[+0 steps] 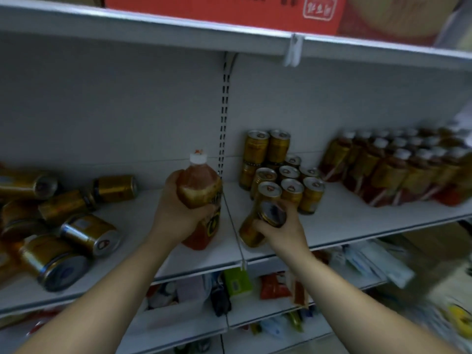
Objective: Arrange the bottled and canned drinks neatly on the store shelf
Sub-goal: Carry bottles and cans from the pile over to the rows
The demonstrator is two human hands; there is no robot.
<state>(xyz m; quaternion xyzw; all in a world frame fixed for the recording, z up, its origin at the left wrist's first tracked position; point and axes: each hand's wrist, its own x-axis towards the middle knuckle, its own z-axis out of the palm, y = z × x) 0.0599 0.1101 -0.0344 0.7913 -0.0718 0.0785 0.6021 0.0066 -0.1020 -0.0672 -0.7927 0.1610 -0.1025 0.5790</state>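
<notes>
— So, from the head camera, which step is this?

— Mid-sort, I'd say. The left hand is wrapped round a white-capped bottle of reddish drink, upright near the front of the middle shelf. Whether its base rests on the board, I cannot tell. The right hand grips a gold can, tilted, just in front of the block of upright cans.

— And the rest of the stock?

— A tidy row of matching bottles stands at the far right, well apart from the bottle in hand. At the left, a heap of toppled cans lies on its sides.

— What does the next move call for?

— Probably righting the can and setting it flush with the front row of its block without knocking the neighbours. Then the bottle would be carried across to the bottle row. The heap is not yet sorted.
</notes>
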